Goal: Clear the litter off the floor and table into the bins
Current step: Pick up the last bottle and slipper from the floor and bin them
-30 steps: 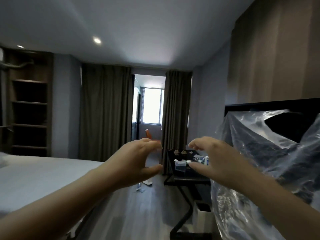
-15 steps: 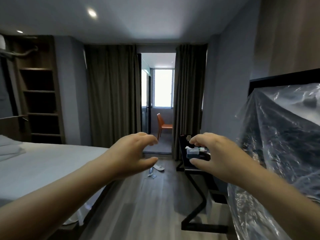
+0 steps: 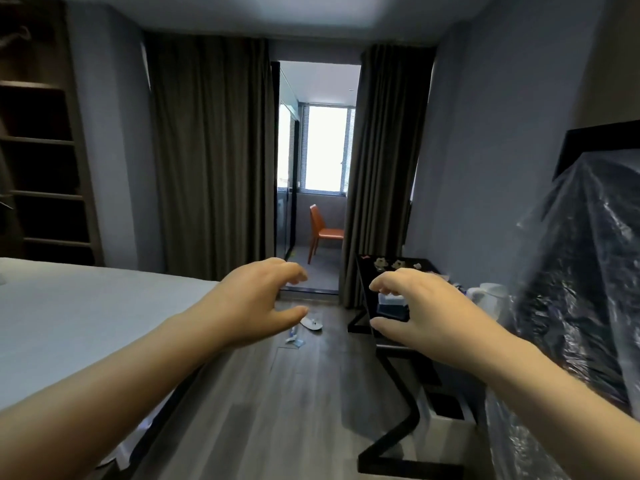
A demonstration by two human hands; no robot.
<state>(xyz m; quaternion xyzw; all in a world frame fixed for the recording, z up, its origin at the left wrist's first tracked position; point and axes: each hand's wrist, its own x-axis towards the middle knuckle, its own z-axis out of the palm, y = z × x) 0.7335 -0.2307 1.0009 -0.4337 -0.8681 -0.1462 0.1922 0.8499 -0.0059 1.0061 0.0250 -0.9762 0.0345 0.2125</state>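
**Empty hands, litter still ahead**

Both the left hand (image 3: 258, 303) and the right hand (image 3: 420, 308) hover out front with fingers curled loosely apart, holding nothing. The litter lies well beyond them: a flat white slipper-like piece (image 3: 311, 323) and a small crumpled clear-and-blue wrapper (image 3: 293, 337) on the grey wood-plank floor (image 3: 277, 410), plus pale crumpled scraps (image 3: 381, 263) and a clear plastic box with a dark base (image 3: 391, 304) on the black metal-framed table (image 3: 363, 327). A white rectangular bin with a dark opening (image 3: 440, 414) stands under the table, beside its leg.

All of it looks light. The wrapper is probably soft and slick, best pinched at a raised fold; the scraps should crush easily in a fist; the box seems stiffer and wants a hold across its sides.

Compared with half a second ago, the view has dropped: the ceiling lights are gone, more floor and the bin show, and the table and floor litter appear closer. The hands keep the same open pose.
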